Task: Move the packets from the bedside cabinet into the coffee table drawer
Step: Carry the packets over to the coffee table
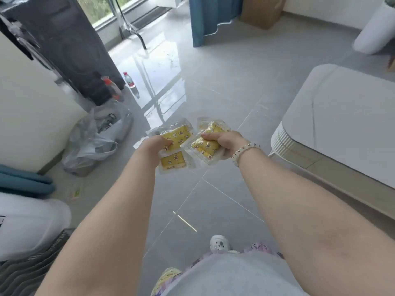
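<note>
Both my hands are held out over the grey tiled floor, each full of clear plastic packets with yellow patterned contents. My left hand [157,144] grips a bunch of these packets [175,149], one hanging below the others. My right hand [222,142], with a bead bracelet on its wrist, grips a second bunch of packets [206,144]. The two bunches almost touch. The white coffee table [342,116] stands to the right of my hands; its drawer is not visible as open.
A plastic bag [94,144] and bottles [129,80] lie on the floor at left beside a cream cabinet [27,112]. A blue curtain [209,18] and a cardboard box [263,11] stand at the back. Open floor lies ahead.
</note>
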